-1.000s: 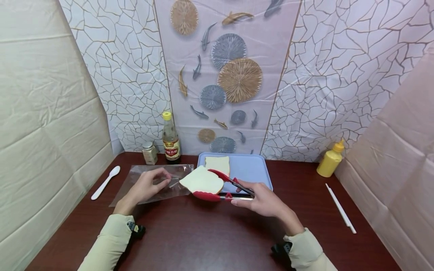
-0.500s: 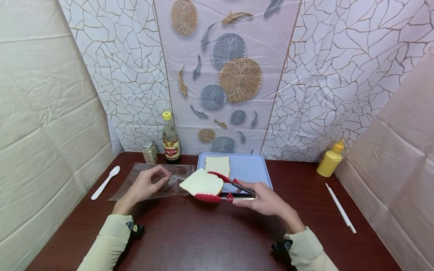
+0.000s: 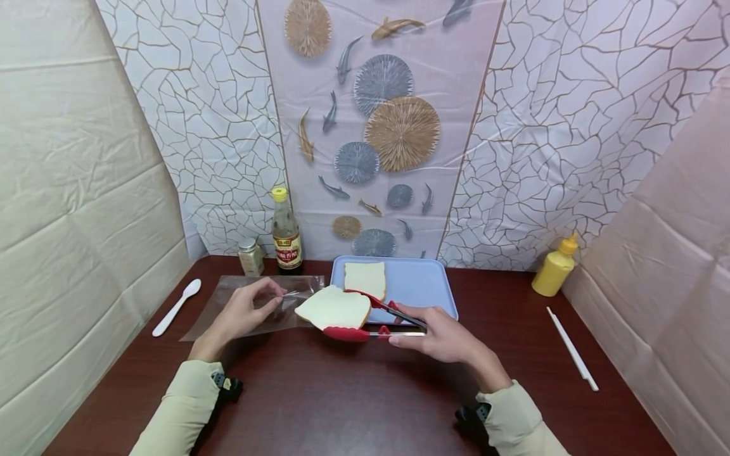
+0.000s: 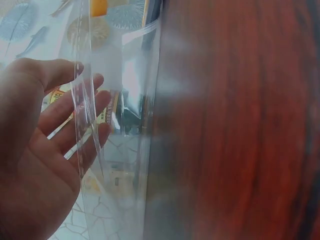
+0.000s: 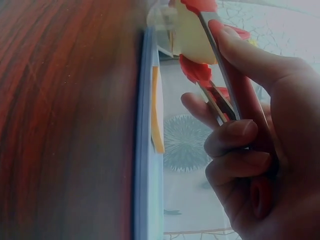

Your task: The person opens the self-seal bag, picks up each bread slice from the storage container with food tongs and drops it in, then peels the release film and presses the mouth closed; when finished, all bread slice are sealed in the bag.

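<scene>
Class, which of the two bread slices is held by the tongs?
The front slice, held by the red-tipped tongs in the right hand. The back slice lies flat on the blue tray.

Left hand (image 3: 245, 310) apparently pinching, right hand (image 3: 445, 337) gripping, forearms (image 3: 178, 405) angled inward.

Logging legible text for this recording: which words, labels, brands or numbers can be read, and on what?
Glass bottle, red and yellow label: Chinese-looking characters, too small and blurred to quote reliably.
Small jar: no lettering can be made out.
Yellow squeeze bottle: none visible.
Clear bag and tongs: none visible.
So nothing can be quoted with confidence.
</scene>
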Available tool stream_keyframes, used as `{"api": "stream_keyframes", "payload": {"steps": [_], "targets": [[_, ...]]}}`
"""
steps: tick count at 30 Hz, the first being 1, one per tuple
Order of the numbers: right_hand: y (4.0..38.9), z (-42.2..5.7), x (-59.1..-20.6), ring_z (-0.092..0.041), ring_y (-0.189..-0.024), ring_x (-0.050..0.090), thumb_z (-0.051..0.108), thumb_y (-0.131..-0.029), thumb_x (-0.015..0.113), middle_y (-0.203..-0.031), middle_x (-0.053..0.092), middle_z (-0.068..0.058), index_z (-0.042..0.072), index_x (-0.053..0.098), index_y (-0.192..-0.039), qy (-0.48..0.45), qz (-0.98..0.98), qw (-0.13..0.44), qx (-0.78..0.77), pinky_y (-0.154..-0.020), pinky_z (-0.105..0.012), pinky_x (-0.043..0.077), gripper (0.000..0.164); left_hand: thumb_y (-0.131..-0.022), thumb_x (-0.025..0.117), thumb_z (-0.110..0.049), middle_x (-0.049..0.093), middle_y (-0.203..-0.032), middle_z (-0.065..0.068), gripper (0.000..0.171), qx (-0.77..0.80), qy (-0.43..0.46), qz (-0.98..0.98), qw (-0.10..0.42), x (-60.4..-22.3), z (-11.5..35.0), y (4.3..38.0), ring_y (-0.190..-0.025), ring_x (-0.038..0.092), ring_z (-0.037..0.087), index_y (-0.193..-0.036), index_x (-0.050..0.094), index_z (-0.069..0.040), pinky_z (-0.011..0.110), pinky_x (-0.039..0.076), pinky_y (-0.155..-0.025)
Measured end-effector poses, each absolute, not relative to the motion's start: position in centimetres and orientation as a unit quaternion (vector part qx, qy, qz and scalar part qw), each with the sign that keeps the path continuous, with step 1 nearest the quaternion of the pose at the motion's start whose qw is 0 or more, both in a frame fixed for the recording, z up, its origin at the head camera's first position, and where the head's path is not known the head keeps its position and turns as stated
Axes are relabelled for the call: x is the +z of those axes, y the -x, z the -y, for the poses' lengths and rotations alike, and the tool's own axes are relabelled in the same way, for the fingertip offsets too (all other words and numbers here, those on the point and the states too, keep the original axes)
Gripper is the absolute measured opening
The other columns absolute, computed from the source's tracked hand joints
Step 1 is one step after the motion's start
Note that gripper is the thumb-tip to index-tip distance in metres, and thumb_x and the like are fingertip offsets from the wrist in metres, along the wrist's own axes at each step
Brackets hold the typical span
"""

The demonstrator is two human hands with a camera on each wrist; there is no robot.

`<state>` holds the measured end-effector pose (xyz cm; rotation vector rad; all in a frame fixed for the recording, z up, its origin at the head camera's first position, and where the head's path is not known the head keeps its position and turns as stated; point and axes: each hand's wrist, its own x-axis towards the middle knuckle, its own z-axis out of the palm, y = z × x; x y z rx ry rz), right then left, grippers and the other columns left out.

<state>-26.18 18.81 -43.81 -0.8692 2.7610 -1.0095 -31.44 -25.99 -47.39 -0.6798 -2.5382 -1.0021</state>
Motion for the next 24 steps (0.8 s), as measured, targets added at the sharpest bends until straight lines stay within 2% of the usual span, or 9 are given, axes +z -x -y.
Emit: {"api": "stream_keyframes", "payload": {"steps": [11, 18, 24], "targets": [[25.9, -18.0, -43.4, -0.019, -0.137, 0.066, 0.059, -0.097, 0.077, -0.155, 0.064, -0.001, 0.021, 0.054, -0.160, 0.299, -0.912, -0.005, -0.280, -0.108, -0.049, 0.057, 0.078, -0.101, 0.077, -0.010, 0.081, -0.115, -0.001, 0.010, -0.365, 0.242, 0.887, 0.150, -47.5, 26.0, 31.5, -0.111, 0.076, 0.019, -0.109, 0.074, -0.014, 0.048, 0.062, -0.097], [26.8, -17.4, -43.9, -0.018, -0.136, 0.066, 0.055, -0.097, 0.078, -0.156, 0.063, -0.003, 0.018, 0.054, -0.160, 0.301, -0.908, 0.001, -0.290, -0.109, -0.049, 0.057, 0.077, -0.102, 0.077, -0.012, 0.082, -0.118, -0.002, 0.009, -0.376, 0.243, 0.883, 0.140, -47.5, 26.1, 31.6, -0.116, 0.076, 0.021, -0.107, 0.073, -0.017, 0.049, 0.061, -0.102], [27.8, -17.1, -44.6, -0.016, -0.133, 0.066, 0.057, -0.097, 0.078, -0.154, 0.065, -0.002, 0.021, 0.056, -0.159, 0.292, -0.910, 0.003, -0.294, -0.108, -0.047, 0.057, 0.075, -0.102, 0.076, -0.010, 0.082, -0.118, 0.000, 0.008, -0.389, 0.243, 0.878, 0.142, -47.6, 26.1, 31.7, -0.116, 0.077, 0.021, -0.107, 0.073, -0.015, 0.049, 0.061, -0.103]]}}
